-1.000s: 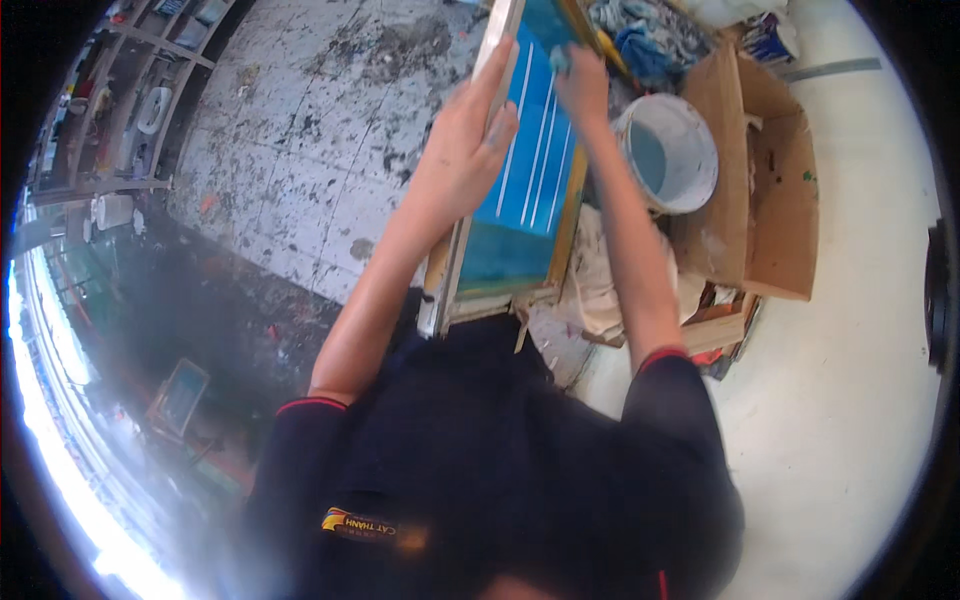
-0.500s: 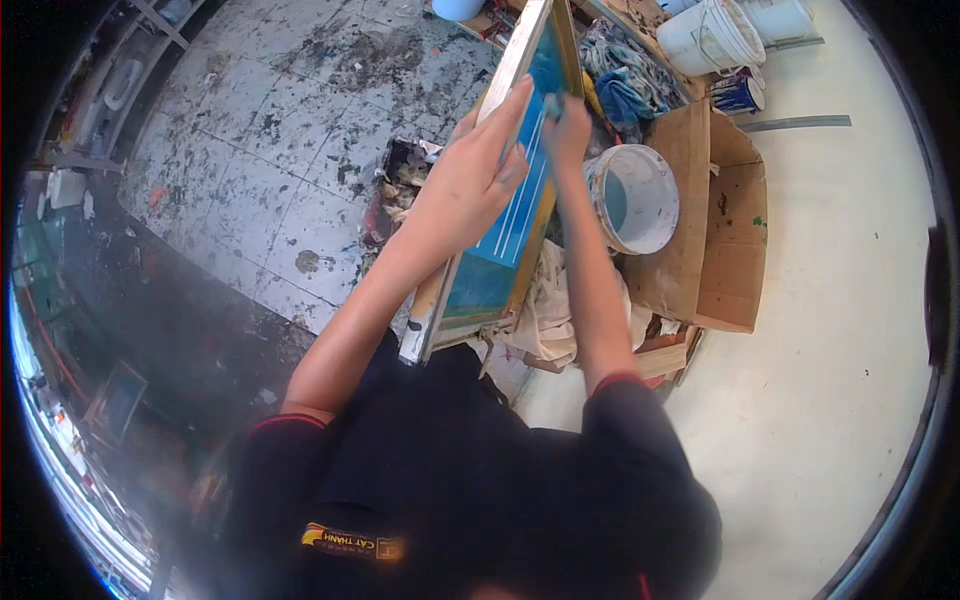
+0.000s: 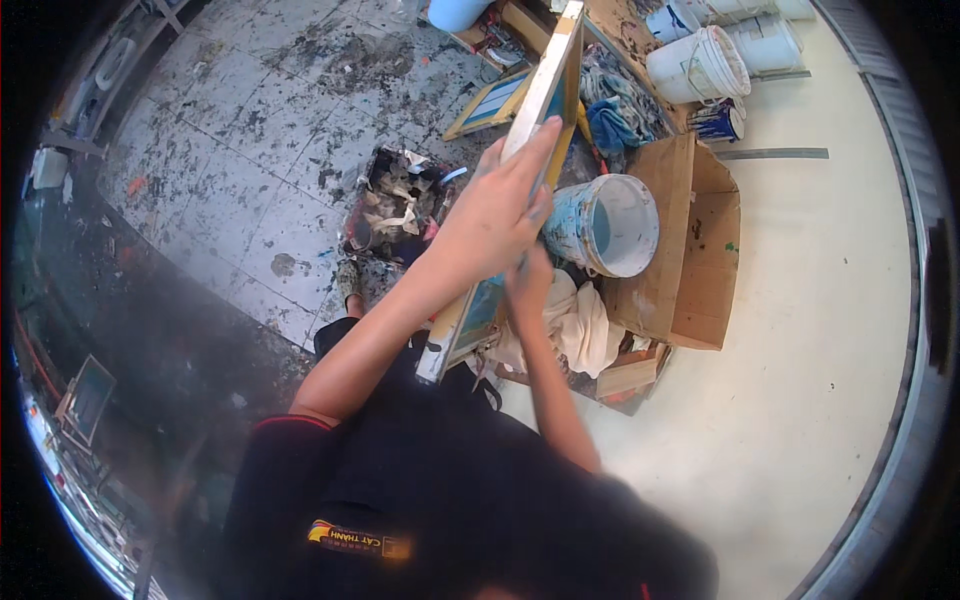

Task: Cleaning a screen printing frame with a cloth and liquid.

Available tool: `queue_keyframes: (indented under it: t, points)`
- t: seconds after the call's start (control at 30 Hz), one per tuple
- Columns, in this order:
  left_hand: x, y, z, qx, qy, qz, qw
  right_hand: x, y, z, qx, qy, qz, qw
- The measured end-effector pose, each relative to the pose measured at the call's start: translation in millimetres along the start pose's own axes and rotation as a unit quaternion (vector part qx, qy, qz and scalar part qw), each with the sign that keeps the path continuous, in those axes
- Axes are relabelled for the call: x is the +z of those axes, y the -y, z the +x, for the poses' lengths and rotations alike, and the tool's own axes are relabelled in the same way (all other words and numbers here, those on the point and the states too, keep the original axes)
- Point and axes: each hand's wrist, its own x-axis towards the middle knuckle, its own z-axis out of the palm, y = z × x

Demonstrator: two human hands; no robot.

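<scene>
A wooden-edged screen-printing frame (image 3: pixel 548 85) with blue-green mesh stands nearly on edge before me, slanting up and away. My left hand (image 3: pixel 490 222) is closed on its left rail, thumb over the edge. Close by, on the frame's right face, is my right hand (image 3: pixel 530 290). Its fingers are mostly hidden by the left hand and the frame, so I cannot see whether it holds anything. To the right sits a paint-smeared white bucket (image 3: pixel 572 228) with bluish liquid inside.
An open cardboard box (image 3: pixel 712 275) is right of the bucket, with cream cloth (image 3: pixel 583 335) below. A scrap-filled bin (image 3: pixel 357 228) stands left of the frame. Another screen frame (image 3: pixel 491 104) lies beyond. White buckets (image 3: pixel 698 68) and blue-stained rags (image 3: pixel 612 122) are at the far right.
My right hand has moved from the upper part of the mesh down toward me. The frame has turned more edge-on, hiding most of its blue face. My left hand keeps its hold.
</scene>
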Motion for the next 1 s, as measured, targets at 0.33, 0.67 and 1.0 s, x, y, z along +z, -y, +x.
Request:
queue_keyframes:
  t: [0.33, 0.67, 1.0]
  points:
    - [-5.1, 2.1, 15.4, -0.010, 0.038, -0.032, 0.999, 26.4, -86.7, 219.7, 0.016, -0.016, -0.128, 0.992]
    - [-14.6, 16.5, 3.5, 0.003, -0.005, -0.024, 1.000, 5.1, -21.6, -18.5, 0.020, 0.080, -0.054, 0.995]
    - [-5.9, 8.4, 21.2, -0.022, 0.030, -0.046, 0.998, 27.4, -101.5, 267.2, -0.059, -0.005, -0.142, 0.988]
